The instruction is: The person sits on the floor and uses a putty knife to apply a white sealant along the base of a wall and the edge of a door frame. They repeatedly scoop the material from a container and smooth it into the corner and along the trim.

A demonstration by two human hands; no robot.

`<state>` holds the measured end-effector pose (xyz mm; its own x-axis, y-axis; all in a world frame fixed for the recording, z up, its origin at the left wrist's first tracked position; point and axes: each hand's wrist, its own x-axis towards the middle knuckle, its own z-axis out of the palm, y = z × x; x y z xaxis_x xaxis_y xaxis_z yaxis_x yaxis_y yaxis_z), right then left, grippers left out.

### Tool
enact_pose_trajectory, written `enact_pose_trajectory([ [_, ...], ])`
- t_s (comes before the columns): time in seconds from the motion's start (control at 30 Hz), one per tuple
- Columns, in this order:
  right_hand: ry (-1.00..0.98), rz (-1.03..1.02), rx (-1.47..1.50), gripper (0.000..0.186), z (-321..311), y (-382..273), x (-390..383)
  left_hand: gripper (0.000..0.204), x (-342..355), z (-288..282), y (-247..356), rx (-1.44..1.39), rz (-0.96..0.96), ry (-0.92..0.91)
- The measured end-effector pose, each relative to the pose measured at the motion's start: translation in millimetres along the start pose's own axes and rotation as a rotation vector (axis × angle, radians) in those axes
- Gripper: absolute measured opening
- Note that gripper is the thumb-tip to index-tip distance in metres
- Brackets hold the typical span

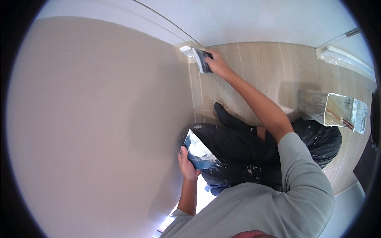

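Note:
My left hand (188, 163), in front of my knee, is closed on the edge of a flat metal plate (206, 162). A mound of white filler (197, 149) lies on that plate. My right arm reaches forward to the far corner by the wall. There my right hand (217, 64) grips a wide dark filling knife (204, 62), with white stuff along its left edge. The knife is held close to the wall, beside the foot of the white door frame (186, 50). Whether its blade touches the wall I cannot tell.
A plain beige wall (87, 111) rises along my left. To my right, a filler-smeared bucket (325, 115) stands on the wood-look floor (258, 59), with a brown-handled stick or tool in it. A white door (254, 20) is ahead. My bent legs in dark, spattered trousers (238, 150) are below.

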<state>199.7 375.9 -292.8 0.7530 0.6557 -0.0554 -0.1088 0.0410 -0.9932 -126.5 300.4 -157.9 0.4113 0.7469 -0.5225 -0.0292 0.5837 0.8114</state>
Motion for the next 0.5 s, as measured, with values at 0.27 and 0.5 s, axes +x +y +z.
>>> enact_pose_trajectory([
  [0.27, -0.221, -0.253, -0.138, 0.042, -66.9, -110.0, -147.7, 0.039, -4.2, 45.4, 20.2, -0.220, -0.081, -0.059],
  [0.5, -0.447, -1.055, -0.544, 0.053, -100.6, -213.3, -235.9, 0.040, -37.7, 103.5, 48.9, -0.357, -0.351, -0.341],
])
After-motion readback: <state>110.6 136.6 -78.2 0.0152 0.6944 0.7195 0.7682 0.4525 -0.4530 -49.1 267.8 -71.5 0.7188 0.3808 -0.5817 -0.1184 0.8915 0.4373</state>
